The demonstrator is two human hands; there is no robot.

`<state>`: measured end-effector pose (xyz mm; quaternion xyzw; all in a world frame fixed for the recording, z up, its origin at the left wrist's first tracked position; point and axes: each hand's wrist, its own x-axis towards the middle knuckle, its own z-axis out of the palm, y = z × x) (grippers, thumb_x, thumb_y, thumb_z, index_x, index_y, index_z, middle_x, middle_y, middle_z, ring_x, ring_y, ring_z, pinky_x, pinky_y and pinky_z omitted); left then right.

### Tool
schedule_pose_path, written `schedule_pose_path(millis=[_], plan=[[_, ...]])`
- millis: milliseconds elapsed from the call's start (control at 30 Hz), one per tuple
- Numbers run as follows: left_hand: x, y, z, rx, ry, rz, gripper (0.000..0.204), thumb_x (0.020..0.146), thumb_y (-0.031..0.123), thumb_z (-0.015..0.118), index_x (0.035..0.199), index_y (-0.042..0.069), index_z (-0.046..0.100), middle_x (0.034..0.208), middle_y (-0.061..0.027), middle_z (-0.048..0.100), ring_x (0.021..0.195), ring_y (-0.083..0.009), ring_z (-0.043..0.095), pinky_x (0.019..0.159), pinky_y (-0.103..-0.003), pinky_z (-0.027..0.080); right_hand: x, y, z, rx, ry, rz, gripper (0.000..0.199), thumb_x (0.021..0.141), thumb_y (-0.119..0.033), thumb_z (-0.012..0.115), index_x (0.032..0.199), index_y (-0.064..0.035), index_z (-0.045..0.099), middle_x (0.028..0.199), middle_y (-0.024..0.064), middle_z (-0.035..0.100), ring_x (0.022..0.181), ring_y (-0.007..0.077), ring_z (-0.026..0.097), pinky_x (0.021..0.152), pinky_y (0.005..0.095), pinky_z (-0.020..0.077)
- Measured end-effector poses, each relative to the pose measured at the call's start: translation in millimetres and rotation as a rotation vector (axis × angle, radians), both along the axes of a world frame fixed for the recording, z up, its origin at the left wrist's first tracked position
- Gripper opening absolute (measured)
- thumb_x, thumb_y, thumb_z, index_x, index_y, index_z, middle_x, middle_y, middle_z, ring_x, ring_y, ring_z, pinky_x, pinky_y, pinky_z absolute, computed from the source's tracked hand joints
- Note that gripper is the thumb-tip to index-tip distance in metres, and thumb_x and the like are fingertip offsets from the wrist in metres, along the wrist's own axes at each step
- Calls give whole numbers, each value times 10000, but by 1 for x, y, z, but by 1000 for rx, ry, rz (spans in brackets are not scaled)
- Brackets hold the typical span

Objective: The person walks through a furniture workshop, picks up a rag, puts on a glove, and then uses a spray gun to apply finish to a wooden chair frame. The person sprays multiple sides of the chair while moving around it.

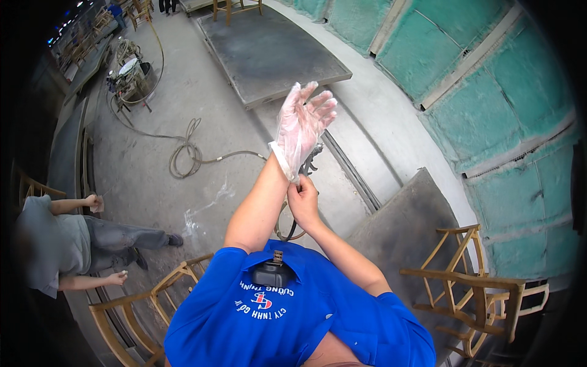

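Observation:
My left hand [306, 116] is raised ahead of me in a thin clear plastic glove [291, 148]. Its fingers are stretched out and apart, holding nothing. At the left wrist, my bare right hand [304, 199] pinches the loose cuff of that glove. Just behind the gloved wrist, partly hidden by it, is a dark tool with a hose [312, 160], which looks like a spray gun; what holds it up is hidden.
Coiled hose [194, 156] lies on the floor, running toward pump equipment [133, 76]. Low dark platforms [275, 49] stand ahead and right. Wooden chair frames [471, 281] are at right and lower left. A co-worker [67, 238] stands left. Green panels [452, 55] line the right wall.

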<state>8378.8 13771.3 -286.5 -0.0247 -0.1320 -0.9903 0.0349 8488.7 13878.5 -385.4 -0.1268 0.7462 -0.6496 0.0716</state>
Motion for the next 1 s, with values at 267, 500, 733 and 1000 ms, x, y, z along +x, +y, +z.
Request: schedule_pose_path(millis=[267,500,733,1000], plan=[[17,-16,-64,-608,-515,266,318,932,408,618,1032,107,605,835,-37,650,696,-148,650,624,-283,511,-24,22,-18,-104,-188,-38,155,891,-110,660,1024,-64,594,830,-20,555,619,34,442,505,208,360],[79,-21,-104,-859,-574,-61,402,947,440,568,1044,51,588,822,-64,635,702,-164,632,636,-291,502,-60,53,-2,-402,-509,-119,144,922,-173,635,1007,-84,560,768,-36,463,561,39,391,467,220,335],[63,-30,-113,-1643,-718,131,352,913,331,481,1028,31,625,949,-192,679,877,-362,657,774,-469,498,-52,47,11,-257,-341,-132,121,919,-172,665,913,-69,601,777,-33,480,558,28,390,449,202,314],[16,-27,-92,-2079,-509,345,189,856,205,525,852,46,629,898,-238,665,897,-434,637,770,-505,509,-30,0,13,-105,-153,-32,206,902,-191,708,981,-14,639,814,-23,573,705,46,475,614,209,401]])
